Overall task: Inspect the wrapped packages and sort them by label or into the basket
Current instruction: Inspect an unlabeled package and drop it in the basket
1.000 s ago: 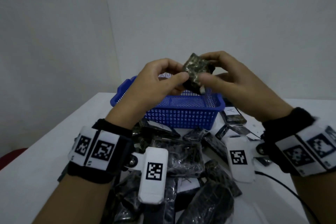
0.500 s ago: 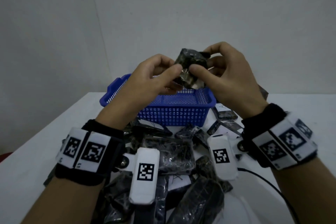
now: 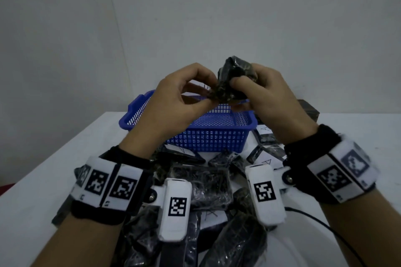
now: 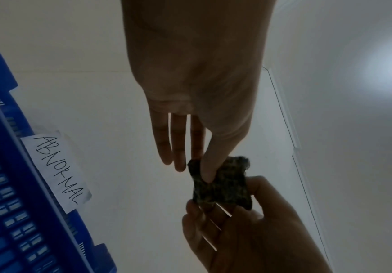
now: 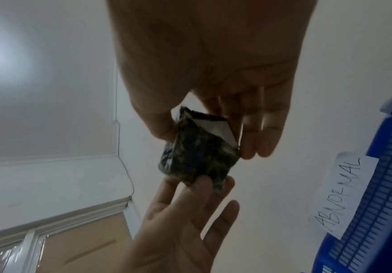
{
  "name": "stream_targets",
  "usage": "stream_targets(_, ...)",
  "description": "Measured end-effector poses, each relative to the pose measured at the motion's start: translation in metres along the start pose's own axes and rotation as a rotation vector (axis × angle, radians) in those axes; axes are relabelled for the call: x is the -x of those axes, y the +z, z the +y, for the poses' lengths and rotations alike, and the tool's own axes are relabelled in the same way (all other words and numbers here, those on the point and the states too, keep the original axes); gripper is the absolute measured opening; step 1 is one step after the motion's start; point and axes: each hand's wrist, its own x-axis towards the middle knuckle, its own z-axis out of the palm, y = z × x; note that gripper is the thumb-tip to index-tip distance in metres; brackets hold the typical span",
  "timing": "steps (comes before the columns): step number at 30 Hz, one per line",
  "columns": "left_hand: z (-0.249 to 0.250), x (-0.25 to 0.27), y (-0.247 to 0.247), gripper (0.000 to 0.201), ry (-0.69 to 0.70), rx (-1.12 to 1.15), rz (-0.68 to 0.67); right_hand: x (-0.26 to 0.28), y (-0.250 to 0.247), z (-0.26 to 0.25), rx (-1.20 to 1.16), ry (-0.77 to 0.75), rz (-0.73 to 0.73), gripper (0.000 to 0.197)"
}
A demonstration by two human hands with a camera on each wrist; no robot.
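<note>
A small dark package in crinkled film is held up above the blue basket by both hands. My left hand pinches its lower left corner between thumb and forefinger. My right hand grips its right side, thumb in front. In the left wrist view the left hand pinches the package from above. The right wrist view shows the right hand holding the package, with a white label on its upper face. Its writing cannot be read.
The basket carries a paper tag reading ABNORMAL. Several dark wrapped packages lie heaped on the white table in front of the basket. Others with white "A" labels lie to its right. A black cable runs off right.
The package has been turned between the hands and lifted a little. My left fingers have shifted to its lower corner, and the right thumb now lies across its front.
</note>
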Motion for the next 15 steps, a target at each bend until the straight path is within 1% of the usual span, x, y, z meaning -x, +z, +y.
stream_targets(1, 0.0, 0.0, 0.0, 0.023, -0.017, 0.0, -0.03, 0.0, 0.0, 0.001, 0.027, -0.033, 0.031, 0.037)
stream_targets(3, 0.001, 0.001, -0.002, 0.024, -0.039, 0.008, -0.062, 0.001, -0.001, 0.0, 0.053, -0.064, 0.055, 0.031)
stream_targets(6, 0.004, 0.001, -0.004, 0.022, -0.056, 0.065, -0.01, 0.002, -0.004, 0.0, 0.061, -0.066, 0.003, 0.024)
stream_targets(8, 0.005, 0.001, -0.005, 0.023, -0.068, 0.118, 0.014, 0.003, -0.006, -0.003, 0.031, -0.049, -0.039, 0.027)
stream_targets(11, 0.004, 0.002, -0.01, 0.027, -0.064, 0.159, 0.018, 0.004, -0.008, -0.009, -0.104, 0.047, -0.12, 0.032)
stream_targets(15, 0.004, 0.002, -0.008, 0.029, -0.02, 0.178, 0.024, 0.004, -0.01, -0.009, -0.349, 0.267, -0.178, 0.04)
